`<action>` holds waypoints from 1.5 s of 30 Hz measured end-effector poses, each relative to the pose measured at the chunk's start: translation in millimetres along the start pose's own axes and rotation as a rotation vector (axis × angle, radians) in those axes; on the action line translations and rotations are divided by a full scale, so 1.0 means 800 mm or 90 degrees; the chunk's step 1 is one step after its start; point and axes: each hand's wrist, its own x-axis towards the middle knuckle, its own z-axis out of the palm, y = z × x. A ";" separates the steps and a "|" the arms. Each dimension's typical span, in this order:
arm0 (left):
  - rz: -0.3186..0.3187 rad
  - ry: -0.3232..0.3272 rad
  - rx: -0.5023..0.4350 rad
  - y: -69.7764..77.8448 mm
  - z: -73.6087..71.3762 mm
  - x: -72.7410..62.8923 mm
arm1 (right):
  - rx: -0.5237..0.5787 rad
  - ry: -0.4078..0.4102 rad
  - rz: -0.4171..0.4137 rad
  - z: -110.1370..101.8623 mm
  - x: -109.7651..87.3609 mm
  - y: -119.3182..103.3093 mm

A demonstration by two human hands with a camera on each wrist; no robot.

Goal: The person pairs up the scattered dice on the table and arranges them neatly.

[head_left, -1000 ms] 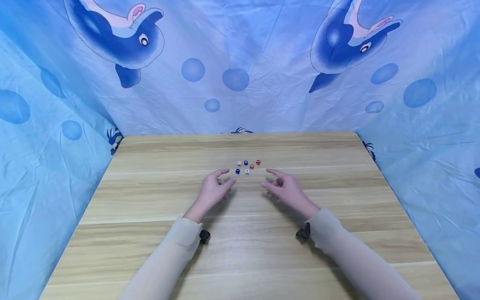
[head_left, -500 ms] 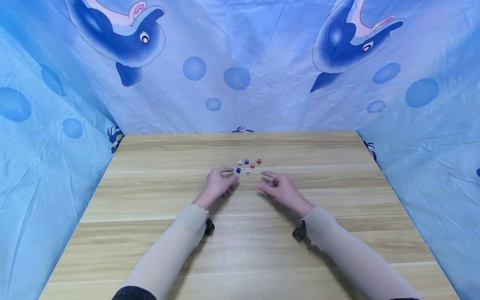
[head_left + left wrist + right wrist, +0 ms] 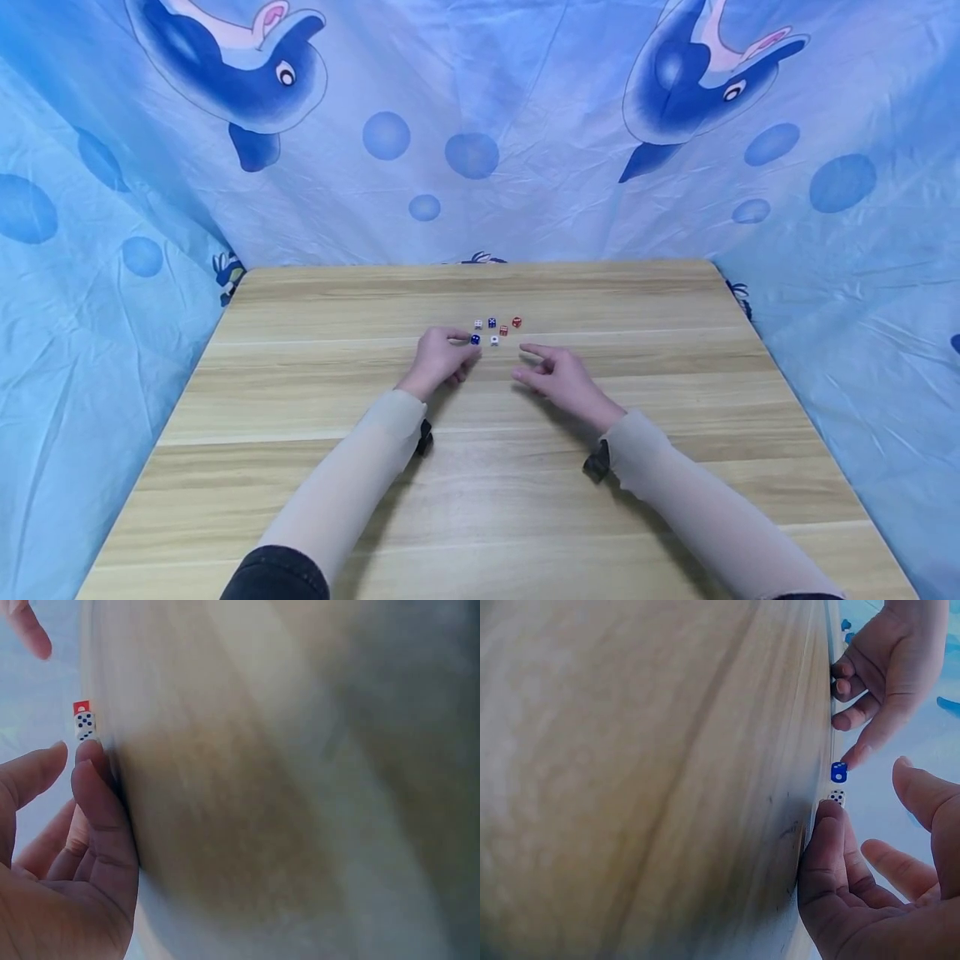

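Note:
Six small dice lie in a loose group past the middle of the table: a near blue die point(image 3: 476, 339), a far blue die point(image 3: 492, 322), a near white die point(image 3: 494, 341), a far white die point(image 3: 478, 324) and two red dice, one red die point(image 3: 503, 331) left of the other red die point(image 3: 517, 322). My left hand point(image 3: 442, 358) is at the near blue die, index fingertip right at its left side, thumb below it. In the right wrist view one left fingertip meets the blue die point(image 3: 839, 772). My right hand point(image 3: 558, 375) hovers at the lower right, thumb and index apart, holding nothing.
The wood-grain table point(image 3: 480, 517) carries the dice. A blue curtain point(image 3: 555, 200) printed with dolphins rises behind it and along both sides. Dark devices point(image 3: 597, 462) are strapped at the wrists.
My left hand has moved right and slightly forward, reaching the near blue die. My right hand has shifted a little left, toward the dice. The dice have stayed in place.

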 end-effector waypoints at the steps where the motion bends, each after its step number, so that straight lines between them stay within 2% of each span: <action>1: -0.004 0.003 0.003 0.001 0.001 0.002 | 0.001 0.001 0.000 0.000 0.000 0.000; 14: 0.000 0.066 0.071 0.010 0.011 0.012 | -0.006 -0.004 -0.012 -0.001 0.001 0.000; 27: -0.013 0.082 0.128 0.018 0.017 0.013 | -0.007 0.005 -0.010 -0.001 0.000 0.003; 31: -0.004 0.076 0.146 0.017 0.017 0.012 | -0.008 0.003 -0.013 -0.002 0.000 0.003; 36: 0.032 0.058 0.178 0.016 0.016 0.006 | -0.011 -0.001 -0.014 -0.001 0.000 0.004; 42: 0.069 0.014 0.179 0.014 0.017 -0.009 | -0.009 -0.005 -0.012 0.001 0.001 0.004; 45: 0.094 -0.010 0.205 0.014 0.021 -0.018 | -0.009 -0.006 -0.011 0.001 0.002 0.005</action>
